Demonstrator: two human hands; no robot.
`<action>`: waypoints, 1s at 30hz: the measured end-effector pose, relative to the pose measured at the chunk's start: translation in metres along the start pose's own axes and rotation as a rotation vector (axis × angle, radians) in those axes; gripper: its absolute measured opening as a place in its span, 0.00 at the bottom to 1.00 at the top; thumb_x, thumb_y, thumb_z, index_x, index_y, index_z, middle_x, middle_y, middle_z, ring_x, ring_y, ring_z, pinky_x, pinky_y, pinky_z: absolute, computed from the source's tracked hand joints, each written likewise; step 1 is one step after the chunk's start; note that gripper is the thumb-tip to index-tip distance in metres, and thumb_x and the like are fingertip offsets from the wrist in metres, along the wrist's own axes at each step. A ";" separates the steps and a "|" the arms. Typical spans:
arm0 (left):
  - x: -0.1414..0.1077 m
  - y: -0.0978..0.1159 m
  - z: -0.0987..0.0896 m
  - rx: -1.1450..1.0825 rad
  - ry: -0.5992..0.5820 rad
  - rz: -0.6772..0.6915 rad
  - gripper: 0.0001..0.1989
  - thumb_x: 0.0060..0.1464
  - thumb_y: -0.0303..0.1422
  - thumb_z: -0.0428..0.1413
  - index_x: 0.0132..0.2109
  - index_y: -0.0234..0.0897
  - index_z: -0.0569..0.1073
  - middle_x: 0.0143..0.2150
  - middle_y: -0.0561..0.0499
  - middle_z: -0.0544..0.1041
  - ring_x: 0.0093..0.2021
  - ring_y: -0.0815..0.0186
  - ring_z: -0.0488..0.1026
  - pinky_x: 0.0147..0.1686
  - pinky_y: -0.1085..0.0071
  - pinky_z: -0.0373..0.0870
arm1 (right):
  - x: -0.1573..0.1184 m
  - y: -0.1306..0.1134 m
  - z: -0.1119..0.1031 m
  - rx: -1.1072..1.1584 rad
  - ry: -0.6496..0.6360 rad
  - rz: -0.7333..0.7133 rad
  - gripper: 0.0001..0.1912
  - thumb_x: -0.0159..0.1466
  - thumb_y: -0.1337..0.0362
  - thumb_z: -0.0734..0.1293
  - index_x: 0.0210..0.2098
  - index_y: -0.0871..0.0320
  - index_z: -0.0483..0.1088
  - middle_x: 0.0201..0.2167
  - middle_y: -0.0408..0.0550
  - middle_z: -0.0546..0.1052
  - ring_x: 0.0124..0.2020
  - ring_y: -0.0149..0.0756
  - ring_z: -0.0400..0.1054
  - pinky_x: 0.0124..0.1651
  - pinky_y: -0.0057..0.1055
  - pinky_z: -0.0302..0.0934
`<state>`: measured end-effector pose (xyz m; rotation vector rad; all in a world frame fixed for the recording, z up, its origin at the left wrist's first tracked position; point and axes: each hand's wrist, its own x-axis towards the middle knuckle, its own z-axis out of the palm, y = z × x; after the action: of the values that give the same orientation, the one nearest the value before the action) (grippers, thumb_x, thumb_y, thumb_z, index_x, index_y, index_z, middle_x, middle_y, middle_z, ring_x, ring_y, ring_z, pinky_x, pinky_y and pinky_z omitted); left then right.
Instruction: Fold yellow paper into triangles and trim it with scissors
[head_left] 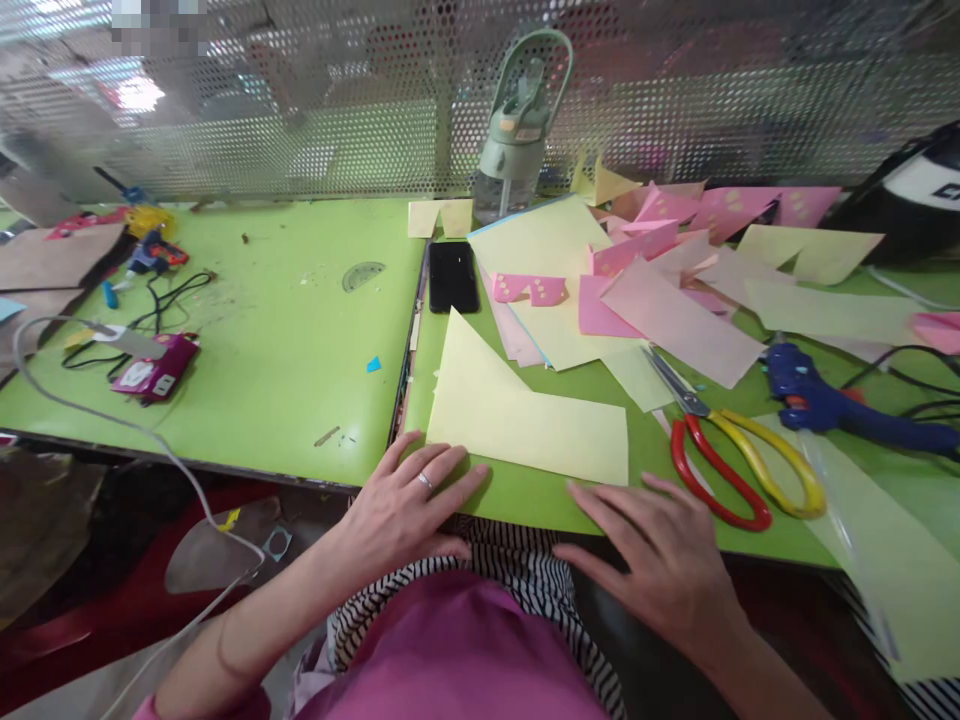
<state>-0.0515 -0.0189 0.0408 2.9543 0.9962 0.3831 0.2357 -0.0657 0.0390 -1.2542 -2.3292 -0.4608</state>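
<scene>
A pale yellow piece of paper (517,410) lies on the green table near its front edge, with a pointed upper left corner. My left hand (416,500), wearing a ring, rests open at the paper's lower left edge, fingers stretched out. Just below the paper's lower right corner, my right hand (652,550) lies open on the table edge with its fingers spread. Neither hand grips anything. Scissors (705,410) with one red and one yellow handle lie beside my right hand, blades slightly apart.
Pink and yellow paper pieces (682,305) pile up at the back right, near a blue glue gun (832,400). A phone (453,277) and a green-lidded bottle (517,140) stand behind the paper. Left are a purple power box (161,370), cables and a protractor (364,276).
</scene>
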 end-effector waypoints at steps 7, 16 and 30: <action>0.026 -0.013 -0.005 0.070 0.096 -0.159 0.24 0.63 0.35 0.53 0.64 0.36 0.61 0.61 0.39 0.69 0.57 0.55 0.69 0.54 0.58 0.70 | 0.004 0.018 0.002 -0.076 -0.070 0.190 0.17 0.66 0.59 0.65 0.50 0.63 0.69 0.43 0.57 0.77 0.42 0.47 0.72 0.45 0.42 0.63; 0.045 -0.021 -0.012 0.178 0.039 0.010 0.11 0.62 0.26 0.53 0.52 0.34 0.70 0.50 0.45 0.78 0.45 0.63 0.76 0.43 0.67 0.72 | 0.021 0.021 0.001 -0.143 -0.032 -0.017 0.08 0.66 0.69 0.66 0.45 0.59 0.72 0.39 0.48 0.81 0.37 0.37 0.73 0.43 0.35 0.60; 0.058 -0.020 -0.028 0.071 0.249 0.003 0.18 0.63 0.43 0.53 0.55 0.39 0.70 0.52 0.48 0.78 0.54 0.59 0.73 0.63 0.51 0.55 | 0.052 0.030 -0.011 0.041 0.021 0.030 0.06 0.67 0.68 0.64 0.41 0.55 0.73 0.33 0.43 0.81 0.35 0.35 0.73 0.46 0.37 0.59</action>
<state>-0.0254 0.0295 0.0799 3.0252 1.0469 0.7463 0.2387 -0.0192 0.0781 -1.2574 -2.2879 -0.4127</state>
